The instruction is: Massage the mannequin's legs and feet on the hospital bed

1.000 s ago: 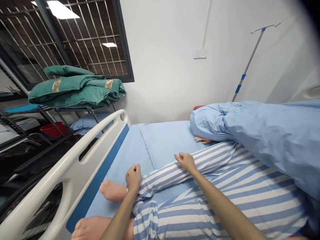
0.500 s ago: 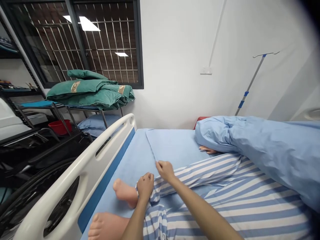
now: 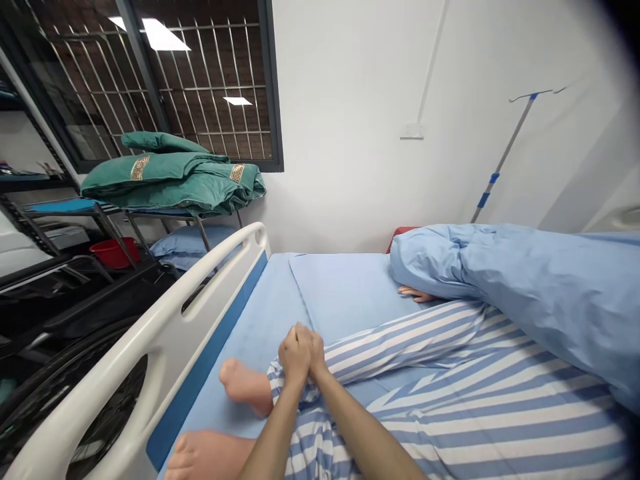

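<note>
A manikin lies on the bed in blue-and-white striped trousers, its bare feet at the left; the nearer foot is cut off by the frame's bottom, the farther foot points left. Over the farther lower leg, just above the ankle, my left hand is closed. Pressed against its right side, my right hand is closed too. The undersides of both hands are hidden, so whether they grip trouser cloth cannot be made out.
A white bed rail stands at the left, with a black wheelchair beyond it. Blue bedding covers the manikin's upper part, one manikin hand showing. Green folded quilts lie under the window. An IV pole rises at right.
My right hand has moved left and come up against my left hand. My left hand has shifted slightly up and to the right. The view has tilted a little.
</note>
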`<state>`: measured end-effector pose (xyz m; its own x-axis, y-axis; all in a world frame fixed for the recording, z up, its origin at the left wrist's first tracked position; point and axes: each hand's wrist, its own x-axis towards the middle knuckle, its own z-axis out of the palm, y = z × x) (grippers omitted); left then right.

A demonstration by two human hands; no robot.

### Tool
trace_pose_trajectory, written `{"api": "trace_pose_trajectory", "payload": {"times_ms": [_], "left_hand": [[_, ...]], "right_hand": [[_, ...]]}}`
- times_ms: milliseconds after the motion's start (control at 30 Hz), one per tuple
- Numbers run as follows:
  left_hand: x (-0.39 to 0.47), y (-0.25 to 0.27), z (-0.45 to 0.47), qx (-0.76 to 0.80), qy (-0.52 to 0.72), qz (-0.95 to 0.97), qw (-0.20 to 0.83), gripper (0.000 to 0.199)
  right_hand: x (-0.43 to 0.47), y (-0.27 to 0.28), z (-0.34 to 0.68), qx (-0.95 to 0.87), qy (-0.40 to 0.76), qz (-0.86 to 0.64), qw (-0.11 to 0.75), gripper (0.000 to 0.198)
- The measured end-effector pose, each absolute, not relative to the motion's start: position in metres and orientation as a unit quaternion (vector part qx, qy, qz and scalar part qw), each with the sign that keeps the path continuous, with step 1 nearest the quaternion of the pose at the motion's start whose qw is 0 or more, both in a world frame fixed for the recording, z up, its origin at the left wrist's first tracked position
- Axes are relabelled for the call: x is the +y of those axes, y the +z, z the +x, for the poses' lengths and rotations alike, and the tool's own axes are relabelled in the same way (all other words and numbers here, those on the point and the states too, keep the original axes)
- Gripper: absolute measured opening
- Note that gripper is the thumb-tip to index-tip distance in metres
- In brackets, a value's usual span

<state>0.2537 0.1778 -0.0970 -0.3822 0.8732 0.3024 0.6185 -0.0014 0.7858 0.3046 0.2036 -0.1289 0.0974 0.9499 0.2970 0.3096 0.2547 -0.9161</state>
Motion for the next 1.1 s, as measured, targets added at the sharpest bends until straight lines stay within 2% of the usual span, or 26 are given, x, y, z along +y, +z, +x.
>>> {"api": "trace_pose_trajectory", "payload": {"times_ms": [133,300,567,733,933,1000,1100], "left_hand": [[0.181,-0.106,0.261,0.687,0.502,0.485,0.203,0.035],[0.180,-0.129,0.254,0.686,0.459,0.532,0.191,0.030],[0.178,-0.121,0.265,0.723,0.373,0.558,0.161,0.029],[0.178,-0.119,0.264,0.711,0.401,0.553,0.167,0.029],[0.188,-0.102,0.284,0.658,0.557,0.463,0.204,0.033],[0.190,-0.103,0.297,0.646,0.552,0.478,0.225,0.032],[0.187,-0.114,0.310,0.676,0.466,0.530,0.212,0.030]], "right_hand": [[0.208,-0.133,0.306,-0.539,0.348,-0.540,0.545,0.044],[0.206,-0.131,0.305,-0.541,0.356,-0.541,0.537,0.040],[0.206,-0.116,0.362,-0.698,0.239,-0.533,0.414,0.037],[0.201,-0.120,0.376,-0.657,0.196,-0.570,0.453,0.038],[0.203,-0.120,0.375,-0.625,0.241,-0.550,0.499,0.042],[0.204,-0.121,0.377,-0.611,0.247,-0.550,0.513,0.041],[0.204,-0.122,0.378,-0.588,0.262,-0.555,0.527,0.038]]}}
